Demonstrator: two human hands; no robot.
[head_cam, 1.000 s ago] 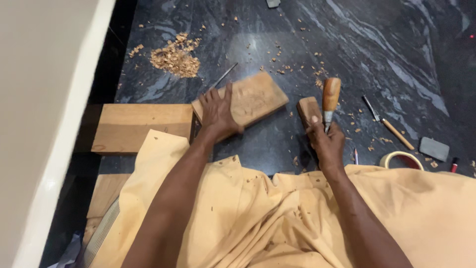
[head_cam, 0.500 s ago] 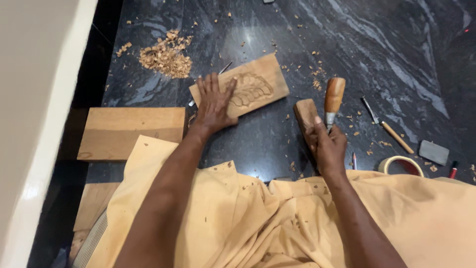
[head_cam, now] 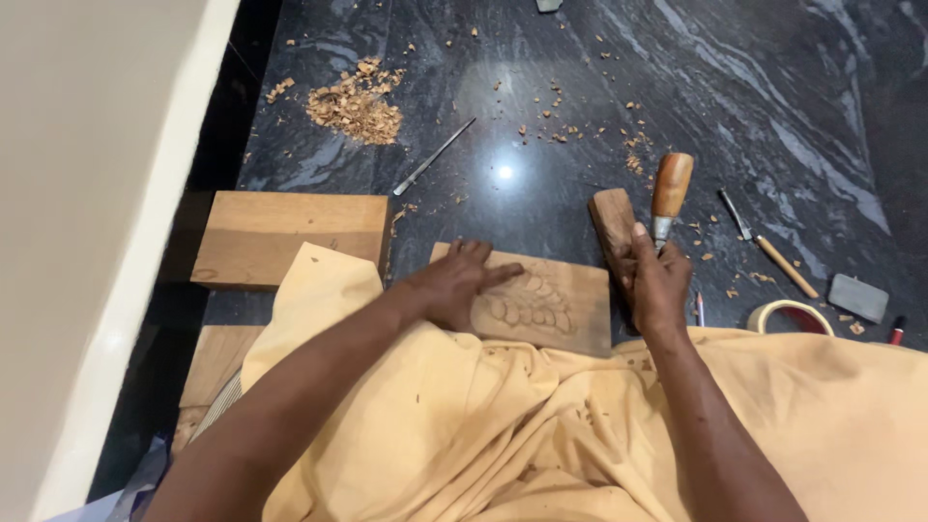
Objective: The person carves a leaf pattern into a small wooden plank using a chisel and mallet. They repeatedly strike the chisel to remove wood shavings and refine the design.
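Observation:
My left hand (head_cam: 452,285) rests flat on a wooden board with a carved leaf pattern (head_cam: 549,304), which lies on the dark stone floor just in front of my yellow-cloth lap (head_cam: 541,435). My right hand (head_cam: 657,280) grips two tools together: a wooden mallet (head_cam: 613,220) and a chisel with a brown wooden handle (head_cam: 670,188), both standing up from my fist to the right of the board.
A thick plank (head_cam: 290,237) lies to the left. A pile of wood shavings (head_cam: 353,104) and a thin metal tool (head_cam: 433,157) lie farther out. At the right are another chisel (head_cam: 768,246), a tape roll (head_cam: 791,317) and a grey stone (head_cam: 857,297). A pale wall (head_cam: 87,193) runs along the left.
My left hand has pulled the carved board toward me, from an angled spot farther out to flat against my lap. My right hand has kept hold of the mallet and chisel.

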